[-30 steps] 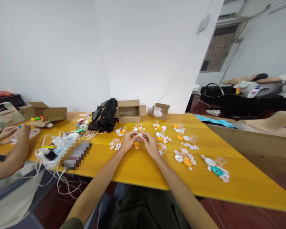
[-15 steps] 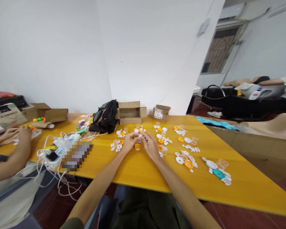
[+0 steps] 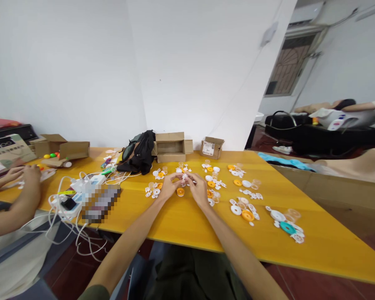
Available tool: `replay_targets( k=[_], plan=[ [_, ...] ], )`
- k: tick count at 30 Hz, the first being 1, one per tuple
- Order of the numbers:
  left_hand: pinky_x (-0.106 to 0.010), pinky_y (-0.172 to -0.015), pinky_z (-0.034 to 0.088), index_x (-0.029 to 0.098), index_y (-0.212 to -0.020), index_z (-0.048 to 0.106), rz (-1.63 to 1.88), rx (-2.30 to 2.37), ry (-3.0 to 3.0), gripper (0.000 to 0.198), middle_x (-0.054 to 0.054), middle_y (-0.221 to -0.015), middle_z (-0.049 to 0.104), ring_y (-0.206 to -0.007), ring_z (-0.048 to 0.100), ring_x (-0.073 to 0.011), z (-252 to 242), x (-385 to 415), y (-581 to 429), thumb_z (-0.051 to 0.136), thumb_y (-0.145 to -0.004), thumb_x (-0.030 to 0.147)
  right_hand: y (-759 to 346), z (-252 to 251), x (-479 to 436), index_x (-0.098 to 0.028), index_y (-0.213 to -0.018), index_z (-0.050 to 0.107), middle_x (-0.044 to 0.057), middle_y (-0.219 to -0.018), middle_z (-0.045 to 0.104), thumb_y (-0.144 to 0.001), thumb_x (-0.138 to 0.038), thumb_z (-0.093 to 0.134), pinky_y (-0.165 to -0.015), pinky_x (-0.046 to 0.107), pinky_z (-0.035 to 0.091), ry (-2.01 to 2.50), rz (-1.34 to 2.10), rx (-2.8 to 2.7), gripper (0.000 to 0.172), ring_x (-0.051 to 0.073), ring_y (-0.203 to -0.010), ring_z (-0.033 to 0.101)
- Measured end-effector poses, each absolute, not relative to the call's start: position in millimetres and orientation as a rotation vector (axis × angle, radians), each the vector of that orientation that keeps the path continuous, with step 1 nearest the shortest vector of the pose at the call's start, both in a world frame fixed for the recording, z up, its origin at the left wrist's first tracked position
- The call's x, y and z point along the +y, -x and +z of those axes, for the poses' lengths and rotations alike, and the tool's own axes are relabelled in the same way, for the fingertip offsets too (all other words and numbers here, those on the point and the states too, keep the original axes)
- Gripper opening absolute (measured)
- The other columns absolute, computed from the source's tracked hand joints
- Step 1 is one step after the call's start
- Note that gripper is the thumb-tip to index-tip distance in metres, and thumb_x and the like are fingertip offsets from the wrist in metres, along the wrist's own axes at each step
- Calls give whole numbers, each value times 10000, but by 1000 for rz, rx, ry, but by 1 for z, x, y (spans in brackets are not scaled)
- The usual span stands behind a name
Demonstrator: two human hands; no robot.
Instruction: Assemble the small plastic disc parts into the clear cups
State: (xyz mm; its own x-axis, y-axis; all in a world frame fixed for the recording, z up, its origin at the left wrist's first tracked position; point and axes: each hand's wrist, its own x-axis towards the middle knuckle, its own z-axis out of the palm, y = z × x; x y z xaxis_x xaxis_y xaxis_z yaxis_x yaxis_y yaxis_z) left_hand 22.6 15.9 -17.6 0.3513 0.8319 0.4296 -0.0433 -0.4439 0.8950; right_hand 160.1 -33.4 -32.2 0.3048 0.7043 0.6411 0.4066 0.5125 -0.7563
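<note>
Across a glossy yellow surface (image 3: 187, 227) before a plain white wall (image 3: 187, 79), I see the left hand (image 3: 168, 186) and right hand (image 3: 199, 190), fingers pinched narrowly on a small white perforated plastic piece (image 3: 184, 177), which a slackened pinch might drop among loose white plastic parts (image 3: 156, 192) nearby.

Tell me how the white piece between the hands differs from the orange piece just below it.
The white piece is held by the left hand and right hand; the orange piece rests on the table. The white piece looks dotted with dark spots; the orange piece shows a round outline. Both are smaller than a hand.
</note>
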Motion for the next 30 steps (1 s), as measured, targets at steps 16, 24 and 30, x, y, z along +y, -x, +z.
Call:
replay_targets(
  k=[16,24,30],
  plan=[
    [-339,-794,539,223,-852,813,1198,776,-1780,125,-46,-898,807,-862,718,-234,-14,13,-21,748,-766,285,-164,-33,-32,-255,-960,781,66,-951,773,-904,-357,563,-776,372,576,1090,228,-1373,247,241,-864,701],
    [-336,-790,539,234,-853,817,1209,781,-1763,131,-30,-879,808,-849,720,-229,-14,14,-23,727,-758,225,-162,-31,-34,-254,-946,770,64,-930,757,-920,-337,533,-733,346,561,1092,206,-1393,252,237,-854,686],
    [-336,-781,530,227,-801,807,1221,799,-1752,91,-24,-825,801,-813,712,-225,-12,13,-23,744,-734,221,-160,-30,-36,-245,-948,739,58,-907,730,-932,-303,491,-778,348,548,1083,181,-1409,256,227,-839,667]
  ],
)
